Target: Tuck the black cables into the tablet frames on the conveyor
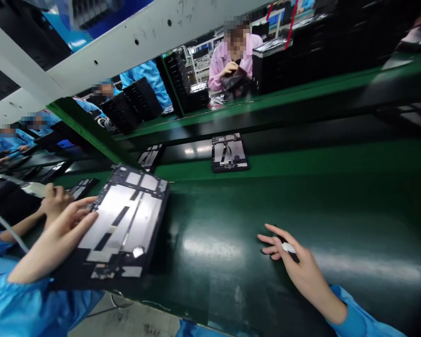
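A worker in a pale blue smock holds a tablet frame [126, 220] at the near left corner of a glossy, dark green table [231, 224]. The frame is a flat rectangle of matte black, inlaid with brushed silvery metal plates that catch the overhead light. It rides tilted, its lower end hanging past the table's near edge. The left hand [63, 229] steadies it along its left side, its grip closed on the edge with long fingers laid over the top face and the thumb out of sight.

The right hand [291, 260] rests palm down on the bare table toward the near right, well apart from the frame, its grip spread and its fingers stretched forward. A small white piece [288, 248], smooth and oval, sits on the fingers; whether it is pinched cannot be told.

Toward the far edge, a second frame [229, 152] lies flat on a shiny black strip. Just beside the left hand, a co-worker's hand [54, 199] closes on a white tool. Across the line, a person in a pink smock [231, 56] sits beside stacked black trays [189, 89].
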Motion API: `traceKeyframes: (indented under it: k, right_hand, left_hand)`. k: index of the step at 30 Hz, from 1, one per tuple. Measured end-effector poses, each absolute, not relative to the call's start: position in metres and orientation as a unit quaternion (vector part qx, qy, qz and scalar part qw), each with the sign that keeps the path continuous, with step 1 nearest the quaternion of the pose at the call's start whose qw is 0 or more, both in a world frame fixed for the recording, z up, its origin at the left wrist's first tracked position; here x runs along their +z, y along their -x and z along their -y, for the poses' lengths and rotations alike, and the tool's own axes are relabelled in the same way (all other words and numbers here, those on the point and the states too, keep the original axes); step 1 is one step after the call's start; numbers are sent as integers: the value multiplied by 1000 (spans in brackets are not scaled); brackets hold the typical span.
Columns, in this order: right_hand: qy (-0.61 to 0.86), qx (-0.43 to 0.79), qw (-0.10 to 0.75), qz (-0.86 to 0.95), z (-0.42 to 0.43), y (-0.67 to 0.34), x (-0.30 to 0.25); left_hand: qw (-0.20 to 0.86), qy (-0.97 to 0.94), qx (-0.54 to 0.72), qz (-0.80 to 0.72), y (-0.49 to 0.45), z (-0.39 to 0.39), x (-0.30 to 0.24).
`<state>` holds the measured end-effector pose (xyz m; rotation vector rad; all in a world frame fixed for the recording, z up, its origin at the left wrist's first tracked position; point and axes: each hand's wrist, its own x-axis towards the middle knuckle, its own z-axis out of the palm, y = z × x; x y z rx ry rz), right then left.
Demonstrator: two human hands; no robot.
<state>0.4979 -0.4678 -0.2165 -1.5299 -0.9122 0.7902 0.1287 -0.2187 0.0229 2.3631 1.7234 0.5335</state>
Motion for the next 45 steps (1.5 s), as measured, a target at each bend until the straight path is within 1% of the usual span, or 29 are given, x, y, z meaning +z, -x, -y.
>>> traceKeyframes:
  k: [3, 4, 6, 8, 10, 13, 15, 21, 26, 33, 36, 39, 42, 45]
  right_hand:
    - [643, 320, 565, 406, 466, -501, -211]
    - [645, 311, 567, 408, 467, -504, -208]
    - [655, 295, 564, 407, 469, -509, -201]
    - [672, 287, 542, 416, 477, -516, -194]
    - [691, 290, 493, 441, 488, -521, -190]
    - [727, 285, 417, 465, 506, -525, -194]
    - [746, 268, 401, 459, 513, -525, -200]
    - [757, 241, 429, 430, 515, -526, -202]
    - [748, 266, 447, 412, 513, -531, -196]
    - [748, 292, 409, 433, 531, -550, -189]
    - [766, 237, 428, 418, 532, -545, -176]
    - [744, 167, 461, 454, 518, -524, -164]
    - [674, 210, 445, 551, 497, -499, -160]
    - [645, 254, 428, 580, 481, -484, -164]
  left_hand:
    - [205, -805, 194, -522, -182, 248, -12]
    - [245, -803, 209, -501, -204, 255, -33]
    - [364, -783, 228, -449, -250, 265, -81]
    - [466, -728, 249, -437, -296, 271, -129]
    - [491, -713, 254, -431, -336, 273, -167]
    - [504, -716, 248, -414, -373, 277, -195]
    - [506, -729, 238, -395, -380, 280, -199]
    - [482, -783, 193, -342, -343, 296, -184]
    - [428, -857, 105, -268, -303, 315, -184]
    - [307, -904, 149, -256, -295, 354, -187]
    - [271, -915, 166, -250, -296, 357, -176]
    - [308, -908, 166, -232, -302, 360, -167]
    - [369, -891, 158, -214, -309, 362, -167]
    - [427, -859, 171, -224, -314, 361, -172]
